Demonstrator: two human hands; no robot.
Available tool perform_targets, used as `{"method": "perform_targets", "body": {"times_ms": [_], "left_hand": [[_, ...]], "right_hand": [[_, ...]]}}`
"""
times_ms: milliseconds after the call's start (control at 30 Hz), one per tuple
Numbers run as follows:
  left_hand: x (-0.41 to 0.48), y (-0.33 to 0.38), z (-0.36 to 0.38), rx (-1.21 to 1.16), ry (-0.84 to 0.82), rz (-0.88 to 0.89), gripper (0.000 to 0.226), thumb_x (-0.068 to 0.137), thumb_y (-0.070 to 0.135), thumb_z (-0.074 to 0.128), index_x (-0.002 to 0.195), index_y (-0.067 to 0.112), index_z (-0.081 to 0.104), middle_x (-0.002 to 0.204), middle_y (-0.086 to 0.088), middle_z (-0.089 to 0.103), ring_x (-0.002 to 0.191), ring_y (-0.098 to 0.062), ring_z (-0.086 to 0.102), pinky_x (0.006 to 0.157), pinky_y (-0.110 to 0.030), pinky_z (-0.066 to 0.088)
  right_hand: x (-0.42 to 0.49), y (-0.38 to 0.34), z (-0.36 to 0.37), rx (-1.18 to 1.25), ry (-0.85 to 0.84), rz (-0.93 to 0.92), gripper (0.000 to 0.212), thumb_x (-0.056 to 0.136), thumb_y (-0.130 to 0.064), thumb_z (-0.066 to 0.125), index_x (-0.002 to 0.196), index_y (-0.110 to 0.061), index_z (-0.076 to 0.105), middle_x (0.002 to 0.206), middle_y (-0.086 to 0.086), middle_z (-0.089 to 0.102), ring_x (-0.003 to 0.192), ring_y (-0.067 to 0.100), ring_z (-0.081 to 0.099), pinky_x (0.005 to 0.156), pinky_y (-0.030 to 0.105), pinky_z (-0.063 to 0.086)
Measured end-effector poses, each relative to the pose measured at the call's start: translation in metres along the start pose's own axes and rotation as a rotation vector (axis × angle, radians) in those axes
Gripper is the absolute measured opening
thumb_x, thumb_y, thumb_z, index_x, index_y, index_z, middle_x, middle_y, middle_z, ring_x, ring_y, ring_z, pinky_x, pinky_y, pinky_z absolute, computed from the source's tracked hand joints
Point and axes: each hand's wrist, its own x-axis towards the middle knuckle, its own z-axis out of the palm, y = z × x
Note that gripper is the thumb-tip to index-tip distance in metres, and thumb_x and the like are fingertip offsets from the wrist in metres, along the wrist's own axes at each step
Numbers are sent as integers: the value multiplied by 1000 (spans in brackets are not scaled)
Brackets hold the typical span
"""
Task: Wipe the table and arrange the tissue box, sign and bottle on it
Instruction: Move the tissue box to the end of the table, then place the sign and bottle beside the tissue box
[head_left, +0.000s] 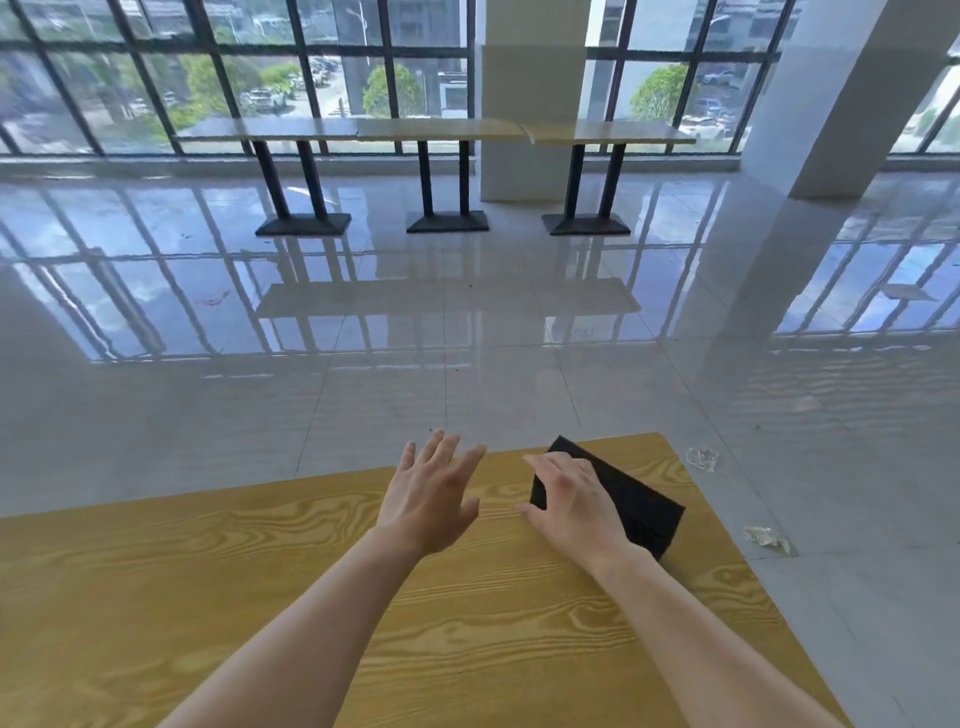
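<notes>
Fingers (543, 463) of R hand (571, 506) atop tissue box (641, 506), L hand (431, 499) apart

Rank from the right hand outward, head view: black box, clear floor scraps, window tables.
1. Black box, under the right hand, on the table.
2. Clear floor scraps, right of the table.
3. Window tables, far across the room.
</notes>
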Motion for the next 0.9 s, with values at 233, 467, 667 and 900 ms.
{"method": "perform_targets", "body": {"times_ms": [233, 467, 667, 900], "left_hand": [[-70, -61, -26, 55, 40, -140, 68, 94, 45, 53, 152, 33, 19, 161, -7, 21, 151, -26, 7, 122, -52, 10], [-163, -133, -59, 87, 81, -262, 68, 94, 47, 52, 152, 34, 19, 161, -6, 19, 151, -25, 5, 122, -51, 8], [-267, -210, -90, 106, 115, -361, 67, 94, 46, 51, 152, 35, 19, 161, -6, 19, 151, -25, 7, 122, -51, 9], [-371, -288, -122, 124, 140, -452, 67, 94, 47, 52, 151, 34, 20, 160, -6, 20, 151, -26, 8, 121, -52, 12]], "right_hand": [[3, -75, 16, 16, -56, -131, 60, 89, -38, 66, 143, -23, 44, 137, 2, 53, 129, 26, 42, 102, 36, 42], [-12, -178, 41, 11, -112, -246, 62, 89, -38, 66, 144, -24, 43, 138, 1, 53, 129, 23, 44, 102, 36, 44], [-45, -292, 76, 12, -147, -329, 64, 89, -38, 67, 146, -22, 43, 141, 1, 51, 134, 25, 39, 110, 35, 35], [-80, -411, 107, 26, -166, -409, 64, 89, -38, 67, 146, -21, 43, 142, 2, 51, 133, 26, 41, 108, 37, 38]]}}
